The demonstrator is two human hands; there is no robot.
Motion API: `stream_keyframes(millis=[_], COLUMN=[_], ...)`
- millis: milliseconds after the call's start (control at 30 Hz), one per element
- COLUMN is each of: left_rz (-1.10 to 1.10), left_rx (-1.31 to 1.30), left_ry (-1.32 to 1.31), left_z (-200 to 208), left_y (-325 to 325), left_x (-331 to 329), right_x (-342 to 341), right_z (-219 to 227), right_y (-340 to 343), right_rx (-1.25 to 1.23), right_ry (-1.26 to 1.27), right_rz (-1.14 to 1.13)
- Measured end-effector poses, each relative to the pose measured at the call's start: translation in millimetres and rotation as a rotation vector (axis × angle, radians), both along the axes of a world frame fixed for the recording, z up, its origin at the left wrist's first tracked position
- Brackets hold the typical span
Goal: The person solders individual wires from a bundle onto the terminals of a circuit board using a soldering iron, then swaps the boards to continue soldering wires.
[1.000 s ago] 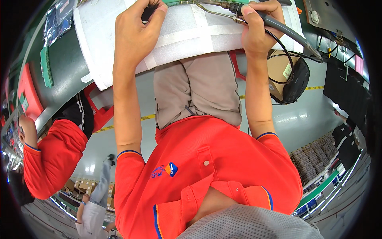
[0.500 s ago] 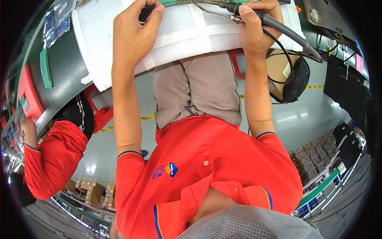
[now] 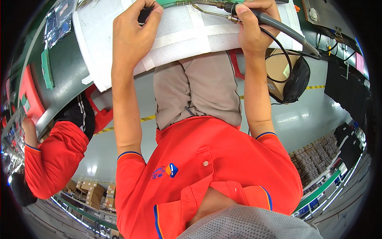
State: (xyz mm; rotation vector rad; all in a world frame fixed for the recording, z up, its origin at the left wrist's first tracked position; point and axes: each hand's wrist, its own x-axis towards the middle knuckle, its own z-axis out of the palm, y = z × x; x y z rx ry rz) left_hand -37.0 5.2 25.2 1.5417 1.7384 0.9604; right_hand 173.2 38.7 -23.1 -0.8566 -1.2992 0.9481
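Two people in frame: the wearer in a red polo and grey trousers, and a co-worker's red sleeve at lower left, well apart from the work. Dark green surface runs along the top and left, edges bent by the fisheye. On it lies a white foam pad crossed by strips of white tape, overhanging the wearer's lap. A brown cardboard box sits on the floor right of the knees, with a black mesh pouch touching its right side. Right hand is closed in a fist-like wrap around the grey handle of a soldering iron, thumb up along the barrel; its metal front end points left along the top edge of the pad. The iron's grey cable runs off to the right, and a thin black wire loops down beside the forearm. Left hand rests knuckles-up on the pad, fingers curled shut over a small black object at the fingertips; can't tell what it is. Green circuit board lies at the very top edge between both hands, mostly cropped; the iron's tip is just beside it, contact not resolvable.
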Motion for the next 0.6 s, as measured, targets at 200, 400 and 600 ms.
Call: stream_keyframes(millis=[200, 400, 600], left_rz=[-0.004, 0.001, 0.042], left_rx=[0.006, 0.0, 0.051], left_ry=[0.014, 0.004, -0.002], left_z=[1.5, 0.8, -8.6], left_y=[-0.9, -2.6, -9.6], left_x=[-1.2, -3.5, -22.9], right_x=[3.0, -17.5, -2.3], right_z=[0.5, -19.6, 6.6], right_y=[1.2, 8.1, -1.3], right_rx=[-0.066, 0.104, 0.016], right_ry=[-0.216, 0.389, 0.061], right_rz=[-0.069, 0.064, -0.022])
